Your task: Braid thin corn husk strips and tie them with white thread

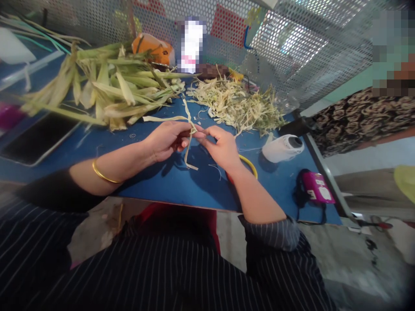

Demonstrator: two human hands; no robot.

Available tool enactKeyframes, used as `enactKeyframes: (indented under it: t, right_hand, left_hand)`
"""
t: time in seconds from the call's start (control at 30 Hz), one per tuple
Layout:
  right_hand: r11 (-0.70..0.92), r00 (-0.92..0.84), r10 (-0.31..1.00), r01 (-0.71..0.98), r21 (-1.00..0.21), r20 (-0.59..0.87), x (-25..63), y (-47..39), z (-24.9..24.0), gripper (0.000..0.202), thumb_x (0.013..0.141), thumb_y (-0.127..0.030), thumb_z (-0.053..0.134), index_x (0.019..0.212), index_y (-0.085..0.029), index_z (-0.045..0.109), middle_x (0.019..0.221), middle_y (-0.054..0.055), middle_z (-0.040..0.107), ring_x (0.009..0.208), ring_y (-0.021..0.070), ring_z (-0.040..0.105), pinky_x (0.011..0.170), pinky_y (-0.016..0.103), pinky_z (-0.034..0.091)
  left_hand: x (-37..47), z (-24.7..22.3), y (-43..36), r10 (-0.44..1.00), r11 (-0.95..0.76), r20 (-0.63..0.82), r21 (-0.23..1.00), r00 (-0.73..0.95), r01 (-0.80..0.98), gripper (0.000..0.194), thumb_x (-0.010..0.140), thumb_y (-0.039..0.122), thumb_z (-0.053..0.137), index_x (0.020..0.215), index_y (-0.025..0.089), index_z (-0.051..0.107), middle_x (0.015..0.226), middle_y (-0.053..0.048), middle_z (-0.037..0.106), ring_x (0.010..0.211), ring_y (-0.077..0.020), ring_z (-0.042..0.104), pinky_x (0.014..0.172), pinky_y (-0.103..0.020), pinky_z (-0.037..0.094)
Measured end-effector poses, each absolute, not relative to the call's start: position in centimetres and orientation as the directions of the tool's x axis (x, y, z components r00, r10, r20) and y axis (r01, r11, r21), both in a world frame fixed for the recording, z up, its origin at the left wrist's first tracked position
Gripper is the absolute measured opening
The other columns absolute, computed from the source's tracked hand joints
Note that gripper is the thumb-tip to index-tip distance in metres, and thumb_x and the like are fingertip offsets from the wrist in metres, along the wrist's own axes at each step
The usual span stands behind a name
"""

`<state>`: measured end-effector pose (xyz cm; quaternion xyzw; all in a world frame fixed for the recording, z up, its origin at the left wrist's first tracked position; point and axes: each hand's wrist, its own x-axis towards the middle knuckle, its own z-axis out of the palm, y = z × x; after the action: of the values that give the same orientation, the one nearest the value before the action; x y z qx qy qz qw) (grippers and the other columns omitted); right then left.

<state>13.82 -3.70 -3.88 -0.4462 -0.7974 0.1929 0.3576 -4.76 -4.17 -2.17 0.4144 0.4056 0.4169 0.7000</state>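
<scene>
Pale husk strips, twisted together near the middle, are pinched in my left hand; one end points up, one reaches left and one hangs down. My right hand meets the left fingertips, its thumb and forefinger pressed together at the strips' right side. What lies between those fingertips is too small to tell. Behind the hands at the left is a heap of wide green-yellow husks. A pile of thin shredded strips lies behind them to the right.
A white thread spool stands right of my right hand, near a magenta box with a black cord. A yellow-handled tool lies partly under my right wrist. At left rests a dark tablet-like object. Perforated mesh backs the blue table. A person stands at right.
</scene>
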Motion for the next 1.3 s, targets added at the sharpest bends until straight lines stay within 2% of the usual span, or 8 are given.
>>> enactKeyframes:
  t: [0.27, 0.4, 0.53, 0.63, 0.8, 0.97, 1.17, 1.3]
  right_hand:
    - [0.477, -0.298, 0.875, 0.664, -0.575, 0.382, 15.6, -3.7, -2.2, 0.017, 0.082, -0.024, 0.064, 0.066, -0.02, 0.062, 0.068, -0.001, 0.061, 0.068, 0.0143, 0.054, 0.068, 0.029, 0.038]
    - [0.407, -0.326, 0.913, 0.683, -0.607, 0.246, 16.2, -3.4, -2.0, 0.015, 0.082, -0.023, 0.062, 0.068, -0.02, 0.067, 0.07, 0.0, 0.066, 0.07, 0.0151, 0.058, 0.07, 0.03, 0.04]
    - [0.367, -0.264, 0.927, 0.499, -0.786, 0.265, 15.3, -3.4, -2.7, 0.02, 0.086, -0.038, 0.061, 0.085, -0.021, 0.073, 0.086, 0.003, 0.071, 0.077, 0.0149, 0.06, 0.071, 0.03, 0.043]
    - [0.26, -0.256, 0.95, 0.327, -0.909, 0.179, 14.1, -3.8, -3.3, 0.024, 0.078, -0.043, 0.071, 0.082, -0.019, 0.07, 0.072, 0.0, 0.067, 0.064, 0.012, 0.056, 0.063, 0.028, 0.043]
    - [0.217, -0.207, 0.962, 0.183, -0.959, 0.179, 13.1, -4.1, -3.7, 0.021, 0.076, -0.031, 0.072, 0.065, -0.018, 0.06, 0.057, -0.004, 0.058, 0.056, 0.0092, 0.051, 0.06, 0.026, 0.04]
    - [0.199, -0.147, 0.972, 0.093, -0.975, 0.185, 13.0, -4.0, -4.0, 0.027, 0.073, -0.034, 0.075, 0.061, -0.018, 0.057, 0.058, -0.005, 0.053, 0.056, 0.0082, 0.044, 0.058, 0.026, 0.035]
    - [0.248, -0.06, 0.969, 0.21, -0.946, 0.241, 12.8, -3.5, -4.9, 0.038, 0.077, -0.044, 0.072, 0.058, -0.02, 0.049, 0.055, -0.006, 0.041, 0.055, 0.008, 0.035, 0.055, 0.026, 0.03]
    - [0.314, -0.058, 0.941, 0.515, -0.797, 0.333, 13.3, -3.9, -4.0, 0.044, 0.082, -0.052, 0.065, 0.055, -0.019, 0.052, 0.054, -0.004, 0.044, 0.055, 0.0093, 0.038, 0.058, 0.028, 0.032]
  left_hand:
    - [-4.8, -2.6, -3.9, 0.926, 0.323, -0.25, 0.912, 0.281, -0.252, 0.012, 0.08, 0.015, 0.06, 0.078, 0.01, 0.071, 0.072, -0.005, 0.069, 0.044, -0.004, 0.043, 0.036, -0.017, 0.029]
    - [-4.6, -2.6, -4.1, 0.93, 0.307, -0.249, 0.93, 0.269, -0.201, 0.013, 0.081, 0.016, 0.059, 0.076, 0.01, 0.071, 0.069, -0.005, 0.068, 0.042, -0.0044, 0.043, 0.035, -0.018, 0.027]
    - [-4.2, -2.6, -4.5, 0.915, 0.277, -0.251, 0.96, 0.317, -0.041, 0.016, 0.08, 0.021, 0.061, 0.077, 0.011, 0.072, 0.074, -0.008, 0.071, 0.041, -0.0046, 0.043, 0.035, -0.019, 0.026]
    - [-4.0, -2.7, -4.9, 0.89, 0.242, -0.242, 0.969, 0.386, 0.049, 0.018, 0.08, 0.026, 0.063, 0.076, 0.01, 0.071, 0.076, -0.009, 0.072, 0.041, -0.0045, 0.042, 0.036, -0.019, 0.024]
    - [-4.0, -2.7, -5.2, 0.859, 0.213, -0.199, 0.977, 0.472, 0.025, 0.017, 0.076, 0.026, 0.067, 0.076, 0.01, 0.073, 0.074, -0.007, 0.071, 0.047, -0.005, 0.04, 0.042, -0.02, 0.025]
    - [-3.9, -3.1, -5.2, 0.898, 0.122, -0.135, 0.991, 0.418, 0.059, 0.019, 0.073, 0.03, 0.072, 0.067, 0.013, 0.074, 0.062, -0.004, 0.065, 0.048, -0.0055, 0.036, 0.046, -0.022, 0.026]
    - [-3.8, -3.5, -5.1, 0.899, 0.133, -0.162, 0.986, 0.407, 0.099, 0.02, 0.07, 0.031, 0.073, 0.059, 0.014, 0.072, 0.052, -0.002, 0.057, 0.047, -0.0065, 0.035, 0.046, -0.024, 0.026]
    - [-3.8, -3.5, -4.9, 0.91, 0.199, -0.211, 0.978, 0.356, 0.07, 0.017, 0.07, 0.028, 0.073, 0.061, 0.014, 0.073, 0.055, -0.002, 0.059, 0.046, -0.0054, 0.033, 0.044, -0.024, 0.022]
